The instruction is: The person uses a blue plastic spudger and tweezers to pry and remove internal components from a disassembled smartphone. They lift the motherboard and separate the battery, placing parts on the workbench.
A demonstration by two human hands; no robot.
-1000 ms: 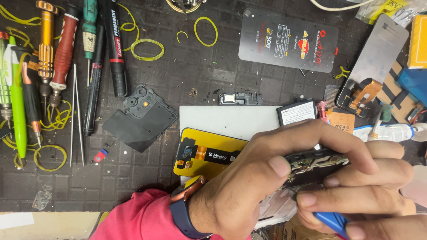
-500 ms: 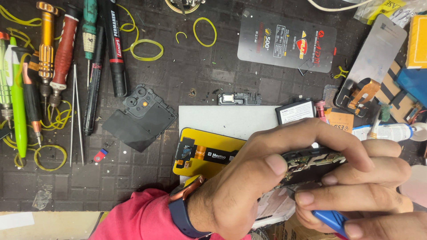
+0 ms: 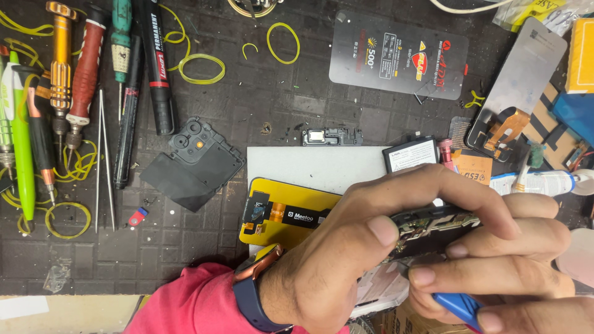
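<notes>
My left hand (image 3: 371, 247), with a blue watch on the wrist, grips a dark opened phone body (image 3: 436, 229) edge-on between thumb and fingers; its circuit board shows along the top edge. My right hand (image 3: 495, 291) lies under and beside the phone, fingers curled against it, and holds a blue tool (image 3: 458, 306) at the bottom right. Under the hands lies a yellow-backed screen panel (image 3: 278, 213) with a black flex cable, on a white sheet (image 3: 309, 167).
Screwdrivers (image 3: 80, 86), a marker (image 3: 158, 68) and tweezers (image 3: 102, 154) lie at the left of the dark mat. A black camera cover plate (image 3: 192, 164), yellow rubber bands (image 3: 281, 43), a dark printed card (image 3: 399, 55), a grey metal plate (image 3: 523, 80) and a glue tube (image 3: 538, 182) surround the work area.
</notes>
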